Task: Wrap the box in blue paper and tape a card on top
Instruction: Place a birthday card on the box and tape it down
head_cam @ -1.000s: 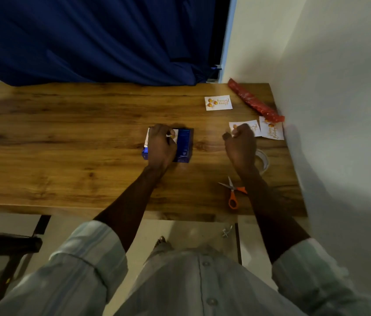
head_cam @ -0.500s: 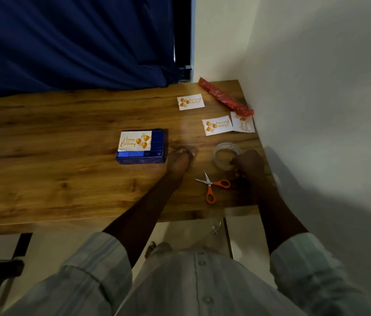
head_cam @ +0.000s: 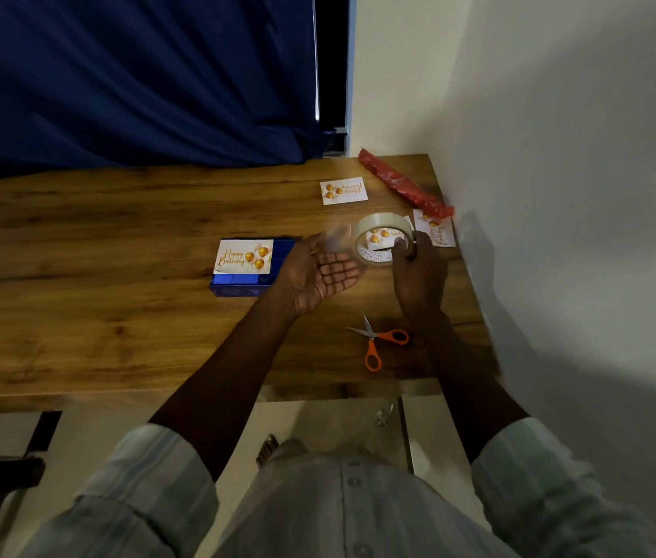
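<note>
Now your right hand (head_cam: pixel 419 271) pinches the light, stiff tape roll (head_cam: pixel 383 239) by its rim just right of the blue box (head_cam: pixel 246 277) with its card (head_cam: pixel 243 256), your left hand (head_cam: pixel 320 271) spread open; find the sticky loose end

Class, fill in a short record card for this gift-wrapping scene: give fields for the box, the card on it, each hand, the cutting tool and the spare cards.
box: blue-wrapped box, flat on the wooden table
card: Happy Birthday card lying on top of the box
right hand: holds the clear tape roll above the table
left hand: open, palm up, beside the roll
scissors: orange-handled, on the table near the front edge
spare cards: loose near the wall
</note>
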Motion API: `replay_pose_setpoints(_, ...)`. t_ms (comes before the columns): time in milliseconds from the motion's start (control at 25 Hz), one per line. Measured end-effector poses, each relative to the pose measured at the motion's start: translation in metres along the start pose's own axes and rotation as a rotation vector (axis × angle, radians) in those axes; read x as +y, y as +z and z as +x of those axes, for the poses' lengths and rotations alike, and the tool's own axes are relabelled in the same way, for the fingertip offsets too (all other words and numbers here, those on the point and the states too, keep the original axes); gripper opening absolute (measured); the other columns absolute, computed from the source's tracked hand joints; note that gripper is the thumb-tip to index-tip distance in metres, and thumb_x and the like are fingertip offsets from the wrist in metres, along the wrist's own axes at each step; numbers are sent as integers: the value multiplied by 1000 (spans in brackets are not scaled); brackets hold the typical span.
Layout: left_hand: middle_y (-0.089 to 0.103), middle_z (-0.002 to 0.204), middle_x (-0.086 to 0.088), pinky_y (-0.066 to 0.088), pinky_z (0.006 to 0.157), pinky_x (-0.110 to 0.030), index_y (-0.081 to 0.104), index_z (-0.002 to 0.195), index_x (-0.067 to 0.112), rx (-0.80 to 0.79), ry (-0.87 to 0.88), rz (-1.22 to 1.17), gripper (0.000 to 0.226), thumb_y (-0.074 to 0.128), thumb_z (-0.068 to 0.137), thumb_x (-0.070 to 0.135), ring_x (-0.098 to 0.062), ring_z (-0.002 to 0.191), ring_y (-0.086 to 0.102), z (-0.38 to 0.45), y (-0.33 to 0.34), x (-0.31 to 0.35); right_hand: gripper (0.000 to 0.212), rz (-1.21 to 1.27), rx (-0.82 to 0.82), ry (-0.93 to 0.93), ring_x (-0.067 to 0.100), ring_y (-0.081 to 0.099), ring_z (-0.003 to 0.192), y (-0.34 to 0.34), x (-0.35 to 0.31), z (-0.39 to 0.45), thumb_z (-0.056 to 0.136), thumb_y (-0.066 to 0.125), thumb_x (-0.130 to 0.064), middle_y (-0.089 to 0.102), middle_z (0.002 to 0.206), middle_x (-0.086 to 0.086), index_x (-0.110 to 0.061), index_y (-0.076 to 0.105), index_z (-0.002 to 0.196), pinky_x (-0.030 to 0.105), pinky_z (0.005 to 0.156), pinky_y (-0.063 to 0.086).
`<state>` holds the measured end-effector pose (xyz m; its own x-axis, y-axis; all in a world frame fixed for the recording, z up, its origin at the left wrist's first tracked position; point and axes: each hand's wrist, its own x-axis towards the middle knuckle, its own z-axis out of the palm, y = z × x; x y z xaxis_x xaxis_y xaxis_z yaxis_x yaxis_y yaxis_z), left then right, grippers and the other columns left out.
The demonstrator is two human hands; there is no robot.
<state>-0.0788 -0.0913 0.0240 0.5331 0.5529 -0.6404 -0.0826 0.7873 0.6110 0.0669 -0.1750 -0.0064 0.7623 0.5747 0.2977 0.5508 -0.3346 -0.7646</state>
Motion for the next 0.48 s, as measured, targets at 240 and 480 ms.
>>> replay_pose_setpoints(240, 64, 114, -28, 55, 88, -41, 56, 117, -9, -56, 23, 17, 57, 54, 94, 43, -35, 101, 66, -4, -4, 7, 25, 49, 6, -90, 21, 63, 79, 4, -1, -3, 96, 57, -19, 69, 91, 15, 0, 63, 112, 23, 63, 36)
replay_pose_setpoints(480, 69, 99, -21, 58, 83, -38, 63, 102, -5, -48, 88, 133, 37, 60, 93, 32, -30, 93, 69, -3, -9, 11, 23, 16, -10, -169, 22, 61, 76, 3, 2, -3, 94, 59, -13, 68, 88, 17, 2, 63, 111, 25, 63, 38)
